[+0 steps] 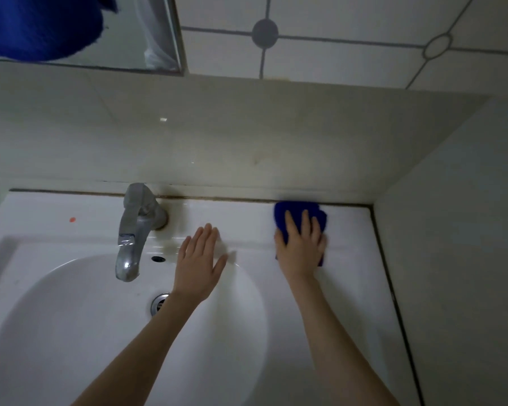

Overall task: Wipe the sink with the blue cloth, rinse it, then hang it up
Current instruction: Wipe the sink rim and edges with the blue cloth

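A white sink fills the lower part of the view, with an oval basin and a flat rim along the wall. The blue cloth lies folded on the back right rim, close to the wall joint. My right hand presses flat on top of the cloth and covers its near half. My left hand rests flat and empty on the rim just right of the metal tap, fingers apart. The drain shows at the basin's bottom, partly behind my left forearm.
A tiled side wall closes the sink in on the right. A mirror hangs at the upper left, with a blue fabric across its corner. A small overflow hole sits under the spout. A red dot marks the left rim.
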